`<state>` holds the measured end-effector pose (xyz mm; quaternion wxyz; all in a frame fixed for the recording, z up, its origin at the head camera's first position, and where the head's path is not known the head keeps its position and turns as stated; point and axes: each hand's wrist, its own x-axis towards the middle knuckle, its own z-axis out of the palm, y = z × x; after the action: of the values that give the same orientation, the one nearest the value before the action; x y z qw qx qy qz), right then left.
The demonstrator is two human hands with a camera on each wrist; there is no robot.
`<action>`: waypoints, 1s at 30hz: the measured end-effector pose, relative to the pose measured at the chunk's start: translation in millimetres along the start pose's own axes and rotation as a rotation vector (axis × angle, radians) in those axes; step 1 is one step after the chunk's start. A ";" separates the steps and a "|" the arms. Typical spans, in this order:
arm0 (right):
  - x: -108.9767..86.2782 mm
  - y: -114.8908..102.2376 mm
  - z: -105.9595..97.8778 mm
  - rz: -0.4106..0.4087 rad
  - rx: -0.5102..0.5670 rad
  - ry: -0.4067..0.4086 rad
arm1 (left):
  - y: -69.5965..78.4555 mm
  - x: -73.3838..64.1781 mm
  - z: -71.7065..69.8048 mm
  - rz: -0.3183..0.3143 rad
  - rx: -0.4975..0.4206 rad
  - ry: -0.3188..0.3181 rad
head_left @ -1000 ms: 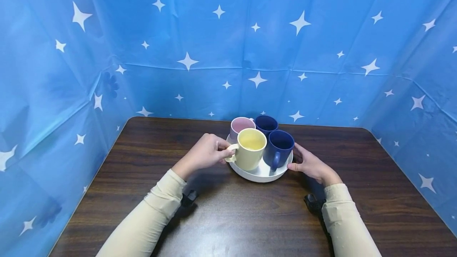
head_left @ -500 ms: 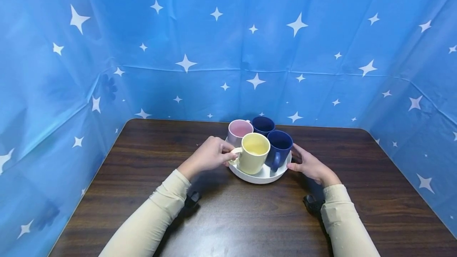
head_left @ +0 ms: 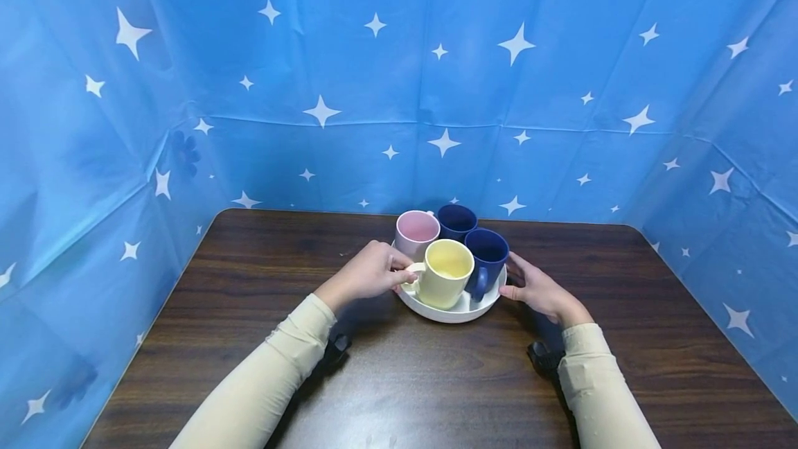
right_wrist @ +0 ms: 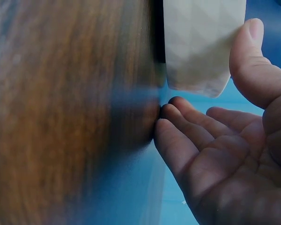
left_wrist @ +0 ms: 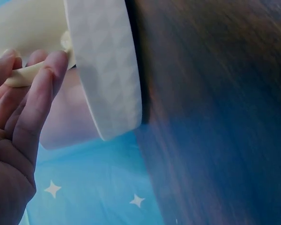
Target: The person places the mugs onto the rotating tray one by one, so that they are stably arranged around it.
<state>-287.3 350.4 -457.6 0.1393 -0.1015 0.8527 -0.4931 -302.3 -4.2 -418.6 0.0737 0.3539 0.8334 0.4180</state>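
My left hand (head_left: 369,271) pinches the handle of a pale yellow mug (head_left: 442,291) at the front of a round white tray (head_left: 447,316). In the left wrist view, thumb and fingers close on that handle (left_wrist: 27,75), beside the tray's faceted side wall (left_wrist: 105,65). A pink mug (head_left: 411,244) stands behind it on the tray. To its right are a dark blue mug (head_left: 485,270), handle toward me, and a second dark blue mug (head_left: 457,219) farther back. At the tray's right side my right hand (head_left: 544,293) holds its fingers relaxed, thumb at the rim.
The dark wood table (head_left: 399,380) ends behind the tray at a blue curtain (head_left: 349,61) with white stars, which also surrounds both sides. A black band (head_left: 339,345) is on the left wrist and another (head_left: 541,355) on the right.
My left hand has brought the yellow mug slightly right and down, toward the tray's front. The right hand keeps its place by the tray; the view has shifted a little.
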 end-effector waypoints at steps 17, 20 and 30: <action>0.0 -4.3 4.5 0.000 -0.018 -0.011 | -5.8 -0.5 3.7 -0.022 0.009 -0.015; -0.1 -4.3 4.1 0.002 -0.020 -0.012 | -6.8 -0.5 3.5 -0.021 0.006 -0.015; -0.2 -4.3 3.0 -0.005 -0.055 -0.005 | -14.0 3.4 6.7 0.095 0.180 0.068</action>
<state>-286.0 346.0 -455.3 0.1372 -0.1088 0.8653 -0.4697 -309.4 -3.3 -432.7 -0.0066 0.3840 0.8519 0.3562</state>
